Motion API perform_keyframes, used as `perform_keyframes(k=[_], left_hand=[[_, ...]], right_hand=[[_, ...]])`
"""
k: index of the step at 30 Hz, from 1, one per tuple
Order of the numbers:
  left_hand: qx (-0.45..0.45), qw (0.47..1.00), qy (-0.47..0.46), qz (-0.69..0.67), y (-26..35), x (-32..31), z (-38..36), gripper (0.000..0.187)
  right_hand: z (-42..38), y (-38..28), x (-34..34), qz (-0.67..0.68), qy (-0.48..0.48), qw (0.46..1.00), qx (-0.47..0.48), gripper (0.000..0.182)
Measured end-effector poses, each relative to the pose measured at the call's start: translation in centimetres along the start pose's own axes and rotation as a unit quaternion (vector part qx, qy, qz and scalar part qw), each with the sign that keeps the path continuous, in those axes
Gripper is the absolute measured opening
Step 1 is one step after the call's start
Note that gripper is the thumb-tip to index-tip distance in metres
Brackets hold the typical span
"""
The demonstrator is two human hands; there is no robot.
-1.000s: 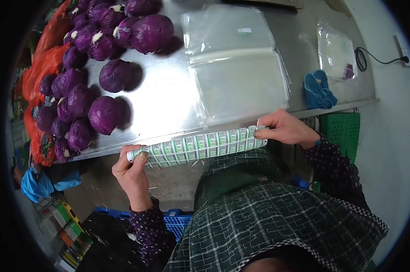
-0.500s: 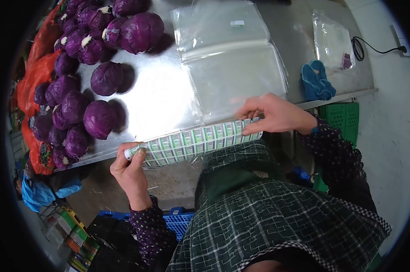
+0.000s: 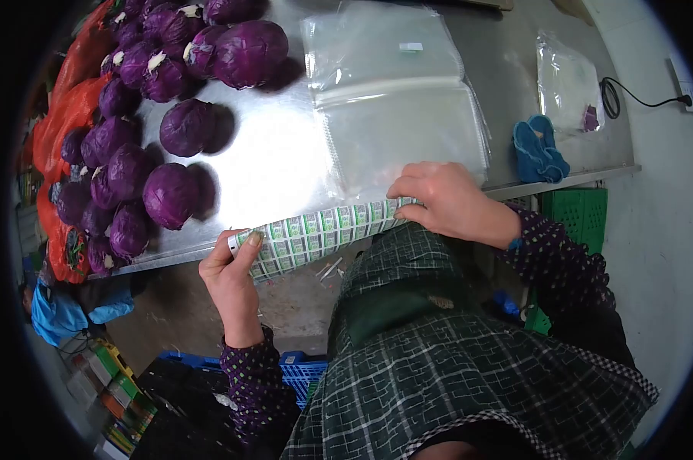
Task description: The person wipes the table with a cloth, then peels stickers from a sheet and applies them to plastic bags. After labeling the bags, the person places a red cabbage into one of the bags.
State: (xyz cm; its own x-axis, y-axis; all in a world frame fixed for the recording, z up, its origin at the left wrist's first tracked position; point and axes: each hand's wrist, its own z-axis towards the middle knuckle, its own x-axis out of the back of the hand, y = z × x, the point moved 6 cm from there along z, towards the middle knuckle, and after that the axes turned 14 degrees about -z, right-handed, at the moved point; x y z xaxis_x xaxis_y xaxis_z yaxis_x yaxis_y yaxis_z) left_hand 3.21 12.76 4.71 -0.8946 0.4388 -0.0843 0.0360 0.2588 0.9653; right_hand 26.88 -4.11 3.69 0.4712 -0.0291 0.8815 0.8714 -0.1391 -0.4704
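A sheet of green and white labels (image 3: 323, 234) stretches between both hands at the table's front edge. My left hand (image 3: 235, 280) is closed on its left end, thumb on top. At the right end, my right hand (image 3: 446, 201) pinches the sheet's upper edge between thumb and fingers. Just behind the sheet lies a stack of clear plastic bags (image 3: 400, 130), with a small white label (image 3: 411, 47) on the upper part. Several purple cabbages (image 3: 170, 195) sit on the metal table (image 3: 262, 153) to the left.
Red mesh bags (image 3: 67, 138) line the table's left edge. To the right are a blue cloth (image 3: 540, 149), another clear bag (image 3: 565, 84) and a black cable (image 3: 645, 93). Green crates (image 3: 580, 215) stand below the table, and a blue crate (image 3: 304, 370) is near the floor.
My right hand has shifted left along the sheet, and its right end now sits farther left. My left hand has moved slightly right. The whole view has shifted a little.
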Motion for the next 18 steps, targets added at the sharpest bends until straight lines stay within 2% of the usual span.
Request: perform_keyframes(k=[2, 6, 16, 18], left_hand=[[0.055, 0.998, 0.023, -0.01, -0.1, -0.5, 0.0, 0.007], [0.036, 0.999, 0.032, -0.015, -1.0, -0.5, 0.9, 0.009], [0.104, 0.991, 0.05, -0.068, -2.8, -1.8, 3.7, 0.013], [0.126, 0.987, 0.052, -0.084, -3.5, -1.9, 3.9, 0.013]], right_hand=[[-0.1, -0.3, 0.1, -0.029, 0.028, 0.999, 0.004, 0.017], [-0.2, -0.4, 0.2, -0.109, 0.093, 0.99, 0.008, 0.015], [-0.2, 0.5, 0.9, -0.212, 0.183, 0.959, 0.045, 0.019], [-0.7, 0.1, 1.2, -0.228, 0.242, 0.94, 0.08, 0.015]])
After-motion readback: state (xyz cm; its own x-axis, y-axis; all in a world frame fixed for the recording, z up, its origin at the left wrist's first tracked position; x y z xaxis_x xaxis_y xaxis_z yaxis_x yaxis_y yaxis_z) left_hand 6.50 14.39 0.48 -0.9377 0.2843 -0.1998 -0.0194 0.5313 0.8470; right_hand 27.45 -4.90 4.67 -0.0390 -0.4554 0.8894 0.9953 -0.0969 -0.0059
